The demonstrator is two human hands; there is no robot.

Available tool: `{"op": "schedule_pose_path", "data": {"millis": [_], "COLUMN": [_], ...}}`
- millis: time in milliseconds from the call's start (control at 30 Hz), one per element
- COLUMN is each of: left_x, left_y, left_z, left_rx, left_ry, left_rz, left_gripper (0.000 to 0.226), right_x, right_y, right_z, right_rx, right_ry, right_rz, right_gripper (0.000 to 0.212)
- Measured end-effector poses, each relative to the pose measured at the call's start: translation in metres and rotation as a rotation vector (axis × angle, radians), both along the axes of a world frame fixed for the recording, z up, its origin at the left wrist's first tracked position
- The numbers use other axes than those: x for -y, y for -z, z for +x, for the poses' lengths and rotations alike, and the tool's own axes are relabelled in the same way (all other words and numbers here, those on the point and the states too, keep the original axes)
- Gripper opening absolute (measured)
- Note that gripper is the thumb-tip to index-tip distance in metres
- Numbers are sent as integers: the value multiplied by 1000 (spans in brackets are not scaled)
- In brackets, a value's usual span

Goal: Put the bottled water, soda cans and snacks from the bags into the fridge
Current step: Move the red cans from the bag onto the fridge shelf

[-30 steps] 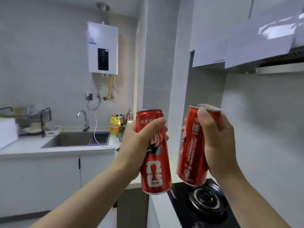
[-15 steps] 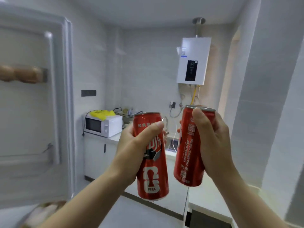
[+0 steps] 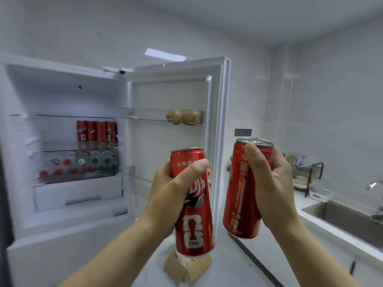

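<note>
Red soda cans [image 3: 193, 206] with white lettering, white fridge [image 3: 68, 141], brown eggs [image 3: 182, 117].

Head camera faces forward, close behind the hands, toward the open fridge [image 3: 68, 141].

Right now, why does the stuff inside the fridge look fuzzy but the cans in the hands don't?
Head view: the left-hand can and right-hand can are sharp, print readable; the shelf cans and bottle caps smear, probably motion blur; the fridge interior glows washed-out white.
</note>
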State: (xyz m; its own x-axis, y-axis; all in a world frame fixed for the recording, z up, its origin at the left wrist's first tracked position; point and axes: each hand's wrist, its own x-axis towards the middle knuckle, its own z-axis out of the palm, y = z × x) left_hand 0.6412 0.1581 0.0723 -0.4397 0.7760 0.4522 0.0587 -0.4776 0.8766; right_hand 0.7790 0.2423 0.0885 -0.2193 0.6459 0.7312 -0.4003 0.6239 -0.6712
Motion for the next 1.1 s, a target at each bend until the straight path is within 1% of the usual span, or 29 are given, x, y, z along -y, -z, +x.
{"op": "schedule_pose_path", "data": {"millis": [100,233,333,433,567,767,867,1000,1100], "left_x": [17,41,54,63,73,97,113,139,159], "left_y": [2,8,17,26,30,27,21,13,10], "left_z": [-10,-17,-20,-23,-29,-49,-65,-90,-112], "left_rx": [8,20,19,50,68,103,104,82,50], "left_ry": [-119,-289,-412,-500,-552,-560,-568,-590,-605], "left_rz": [-3,-16,-50,-95,-119,-112,-99,-64,-65], "left_gripper": [42,41,40,34,42,43,46,45,44], "right_x": [-2,-1,3,8,15,32,45,70,88], "right_y": [4,14,24,38,46,42,36,27,25], "right_z": [-24,-52,-68,-80,-96,-122,-138,-165,-188], "right_rx": [31,69,83,91,111,127,128,122,108], "right_ry": [-119,-259,-371,-421,-470,-473,-470,-490,-484], "right_rz": [14,38,42,9,-32,-25,-10,15,11], "right_gripper": [26,33,27,25,30,39,39,33,39]}}
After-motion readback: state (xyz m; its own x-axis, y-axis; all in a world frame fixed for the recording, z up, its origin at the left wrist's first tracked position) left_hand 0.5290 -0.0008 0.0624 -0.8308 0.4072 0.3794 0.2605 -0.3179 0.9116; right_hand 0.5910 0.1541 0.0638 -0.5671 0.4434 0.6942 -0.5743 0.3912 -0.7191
